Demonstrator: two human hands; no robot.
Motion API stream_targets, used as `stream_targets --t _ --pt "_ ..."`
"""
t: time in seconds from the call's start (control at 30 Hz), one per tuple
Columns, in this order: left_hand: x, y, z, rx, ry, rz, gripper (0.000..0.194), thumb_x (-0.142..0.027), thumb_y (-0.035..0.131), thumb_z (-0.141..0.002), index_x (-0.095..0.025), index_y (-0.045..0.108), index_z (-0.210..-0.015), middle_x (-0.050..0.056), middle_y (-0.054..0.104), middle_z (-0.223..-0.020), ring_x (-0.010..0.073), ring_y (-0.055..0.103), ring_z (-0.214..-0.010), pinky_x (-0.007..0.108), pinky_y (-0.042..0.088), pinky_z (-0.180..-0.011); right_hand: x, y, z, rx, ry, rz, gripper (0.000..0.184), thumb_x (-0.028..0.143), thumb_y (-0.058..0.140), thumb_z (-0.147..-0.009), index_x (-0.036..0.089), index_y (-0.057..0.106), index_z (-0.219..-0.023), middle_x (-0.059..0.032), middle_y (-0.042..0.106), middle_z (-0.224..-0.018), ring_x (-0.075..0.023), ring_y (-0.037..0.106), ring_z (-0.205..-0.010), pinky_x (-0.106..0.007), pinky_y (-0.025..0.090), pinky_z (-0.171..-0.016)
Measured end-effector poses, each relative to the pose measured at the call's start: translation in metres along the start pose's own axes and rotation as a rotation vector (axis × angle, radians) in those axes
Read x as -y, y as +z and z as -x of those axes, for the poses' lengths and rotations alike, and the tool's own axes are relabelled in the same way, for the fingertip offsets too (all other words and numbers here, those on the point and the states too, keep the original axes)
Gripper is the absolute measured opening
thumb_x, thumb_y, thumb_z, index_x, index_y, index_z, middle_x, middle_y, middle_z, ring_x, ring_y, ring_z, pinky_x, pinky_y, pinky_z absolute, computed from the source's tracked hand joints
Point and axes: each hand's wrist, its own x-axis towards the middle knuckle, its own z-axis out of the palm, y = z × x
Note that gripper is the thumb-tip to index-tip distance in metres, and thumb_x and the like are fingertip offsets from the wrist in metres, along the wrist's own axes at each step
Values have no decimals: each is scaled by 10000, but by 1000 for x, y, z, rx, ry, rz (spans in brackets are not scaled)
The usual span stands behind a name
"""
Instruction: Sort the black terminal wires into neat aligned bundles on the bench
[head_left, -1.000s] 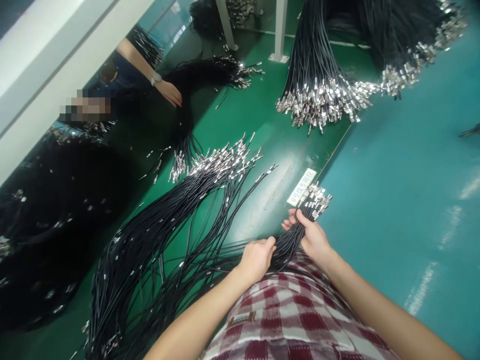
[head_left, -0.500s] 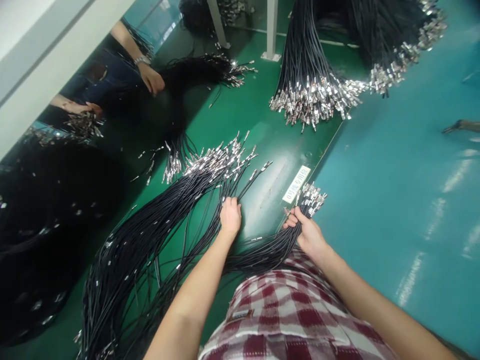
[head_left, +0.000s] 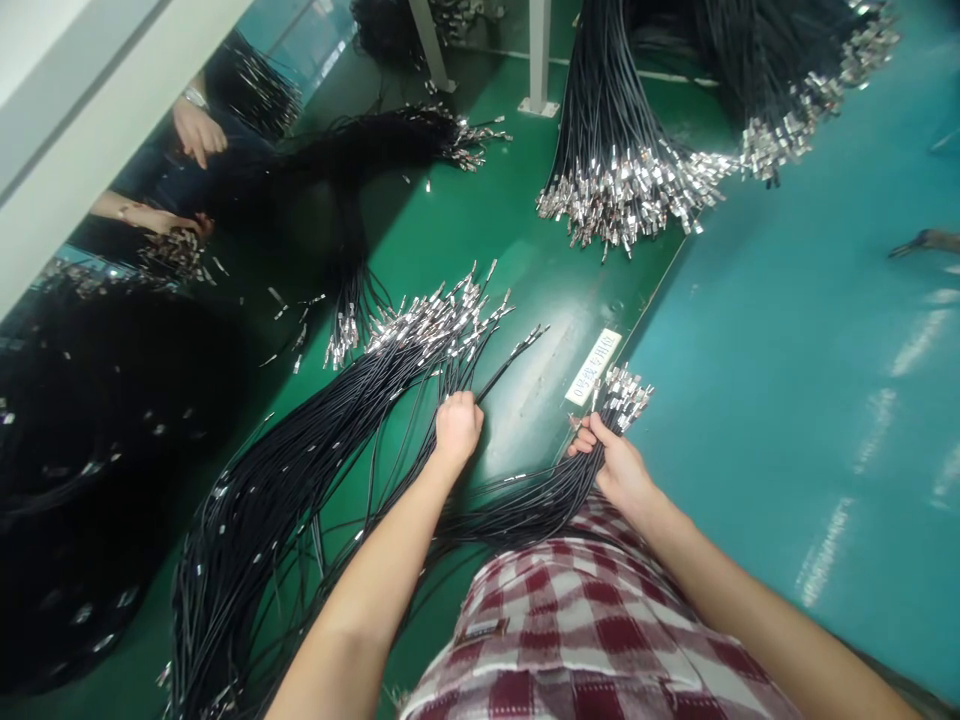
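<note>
My left hand [head_left: 459, 428] is closed around a few black wires [head_left: 510, 362], whose metal-tipped ends stick out past the fist toward the upper right. Just behind it lies a large pile of black wires [head_left: 300, 440], its silver terminals [head_left: 435, 318] fanned out on the green surface. In front of my body, my right hand [head_left: 616, 462] grips a bundle of black wires [head_left: 536, 508]. The bundle's silver terminals [head_left: 628, 395] point up beyond the fingers, and its wires trail left below my left forearm.
A label strip [head_left: 594, 367] is stuck near the green table's [head_left: 517, 415] edge. Farther back hang more wire bunches [head_left: 615, 130] beside a white post [head_left: 538, 55]. At upper left, another person's hands [head_left: 199, 132] work over wires beyond a pale frame bar [head_left: 90, 110].
My left hand has shifted slightly left, and the wire ends it holds have drawn closer together. My right hand stays put. The other person's upper hand has moved left.
</note>
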Motion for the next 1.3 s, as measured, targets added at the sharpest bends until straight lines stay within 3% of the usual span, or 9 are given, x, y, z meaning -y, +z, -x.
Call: stream_targets --t 0.27,0.4,0.5,0.6,0.77,0.87,1.07,1.2,1.3 --pt "-3 -18 25 -229 18 356 124 -115 475 -874 -175 581 -897 81 628 -882 216 606 -834 353 509 -789 1 4 1 -8 -25 67 241 296 834 -698 147 652 -752 57 474 -561 -66 414 -469 -216 485 -503" --pt "-38 -23 70 -121 239 437 134 -165 449 -921 -171 579 -951 79 635 -885 203 608 -845 337 515 -800 2 8 -1 -22 -43 142 181 295 770 -766 159 674 -838 -70 701 -869 -149 635 -701 -277 558 -649" --pt "-62 -21 95 64 344 416 166 -137 437 -910 -163 600 -922 78 636 -845 203 608 -806 330 515 -771 -1 9 -1 17 -76 121 226 308 787 -741 175 681 -891 -30 670 -750 -161 640 -713 -300 565 -703" --pt "-65 -20 82 232 316 505 156 -145 478 -893 -177 615 -826 45 637 -787 177 610 -736 289 508 -710 -6 6 -2 21 -135 50 291 386 830 -683 186 654 -799 70 467 -536 -84 467 -484 -235 515 -552" --pt "-33 -15 -1 6 -13 365 91 -152 562 -862 -168 604 -941 92 639 -983 214 609 -901 333 493 -814 -10 7 -3 -35 -171 21 392 533 782 -697 193 592 -730 70 416 -575 -70 391 -476 -221 476 -505" --pt "-20 -10 -31 24 -67 262 84 -98 547 -839 -173 585 -843 85 633 -895 223 604 -863 344 484 -793 -6 11 -1 -2 -150 68 366 450 835 -659 196 582 -734 73 406 -591 -67 370 -476 -222 475 -508" --pt "-45 -25 26 -95 50 402 96 -181 476 -901 -191 550 -839 59 599 -851 193 576 -815 315 469 -764 -1 18 1 13 -130 111 413 361 888 -581 176 694 -895 60 493 -663 -36 337 -453 -198 451 -467" --pt "-68 -32 71 148 302 565 149 -218 454 -932 -202 564 -833 30 604 -790 160 574 -737 273 466 -704 -2 16 0 -29 -127 198 351 364 892 -576 163 681 -772 36 560 -670 -39 366 -441 -216 470 -473" --pt "-52 -25 53 72 139 514 140 -230 481 -935 -193 569 -832 46 615 -835 176 585 -795 291 476 -746 0 9 -1 -22 -57 242 374 437 875 -595 158 641 -683 29 531 -567 -83 459 -466 -238 483 -488"
